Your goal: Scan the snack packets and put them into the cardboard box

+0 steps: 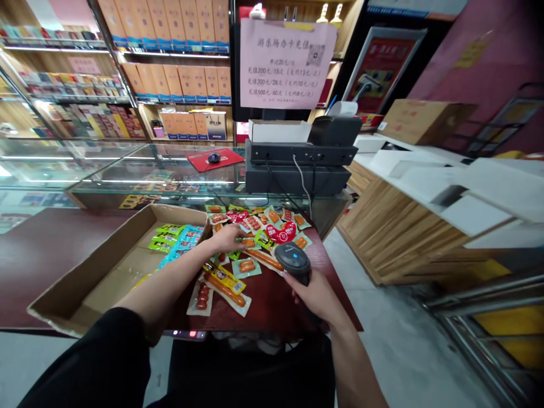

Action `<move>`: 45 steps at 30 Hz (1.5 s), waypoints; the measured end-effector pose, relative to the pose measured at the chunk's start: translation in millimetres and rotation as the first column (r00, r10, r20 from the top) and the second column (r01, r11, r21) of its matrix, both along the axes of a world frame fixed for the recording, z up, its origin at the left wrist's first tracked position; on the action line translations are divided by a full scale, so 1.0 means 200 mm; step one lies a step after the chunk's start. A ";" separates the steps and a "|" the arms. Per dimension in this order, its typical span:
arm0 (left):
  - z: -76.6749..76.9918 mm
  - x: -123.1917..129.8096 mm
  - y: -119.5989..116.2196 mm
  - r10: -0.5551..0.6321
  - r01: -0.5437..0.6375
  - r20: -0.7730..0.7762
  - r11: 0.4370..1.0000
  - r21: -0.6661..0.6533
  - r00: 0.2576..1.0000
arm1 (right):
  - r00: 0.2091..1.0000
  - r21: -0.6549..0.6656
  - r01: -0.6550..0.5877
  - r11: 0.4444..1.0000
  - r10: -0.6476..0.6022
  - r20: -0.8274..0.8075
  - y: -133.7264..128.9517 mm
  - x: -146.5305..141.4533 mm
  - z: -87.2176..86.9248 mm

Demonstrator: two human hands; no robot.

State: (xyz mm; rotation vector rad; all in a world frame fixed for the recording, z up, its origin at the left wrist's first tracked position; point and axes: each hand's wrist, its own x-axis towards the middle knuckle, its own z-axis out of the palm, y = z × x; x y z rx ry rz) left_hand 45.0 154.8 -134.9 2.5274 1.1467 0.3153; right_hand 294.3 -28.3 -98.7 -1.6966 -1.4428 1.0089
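One grip, the right hand, is wrapped around a scanner; the left hand is among overlapping sausage packets on the worktop, its hold impossible to tell. A sideways sweep could knock packets off.

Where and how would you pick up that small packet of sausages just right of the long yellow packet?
I'd pinch the small packet by its thin right-hand margin, coming from the near right. Bare table lies on that side, while the yellow packet crowds its near left. The sausages bulge in its middle, so the thin edge would probably be easier to grip.
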 end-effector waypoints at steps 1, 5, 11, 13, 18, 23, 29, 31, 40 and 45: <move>0.00 0.00 0.00 -0.017 0.018 -0.019 1.000 0.026 1.000 | 1.000 -0.002 -0.002 1.000 0.002 0.001 0.00 -0.01 -0.01; 0.01 0.01 -0.02 -0.035 0.039 -0.066 0.997 0.069 0.997 | 1.000 -0.001 -0.019 1.000 0.019 -0.005 0.01 -0.03 -0.02; -0.02 0.03 -0.02 -0.112 0.115 -0.104 0.993 0.019 0.988 | 1.000 -0.011 -0.026 1.000 0.026 -0.012 0.02 -0.06 -0.02; -0.02 0.03 -0.01 -0.110 0.109 -0.079 0.994 -0.010 0.991 | 0.999 -0.028 -0.025 0.999 0.024 -0.027 0.02 -0.07 -0.03; 0.00 -0.01 0.01 -0.048 0.053 0.044 0.990 -0.128 0.998 | 0.999 -0.022 -0.036 0.999 0.035 -0.017 0.02 -0.08 -0.04; 0.05 -0.02 0.04 0.230 -0.172 0.227 0.954 -0.247 0.946 | 0.999 -0.006 -0.031 0.999 0.031 -0.013 0.03 -0.08 -0.02; 0.05 0.01 0.05 0.413 -0.158 0.397 0.828 -0.537 0.819 | 0.998 -0.005 -0.044 0.999 0.043 -0.047 0.03 -0.08 -0.02; 0.05 0.02 0.04 0.446 -0.126 0.417 0.787 -0.603 0.792 | 0.998 -0.008 -0.039 0.999 0.038 -0.056 0.03 -0.08 -0.01; 0.05 0.04 0.03 0.606 0.022 0.461 0.590 -0.807 0.648 | 0.998 0.000 -0.056 0.998 0.056 -0.029 0.03 -0.11 0.00; 0.02 0.04 0.06 0.633 -0.025 0.512 0.643 -0.766 0.581 | 0.994 0.014 -0.106 0.994 0.107 -0.030 0.05 -0.13 -0.03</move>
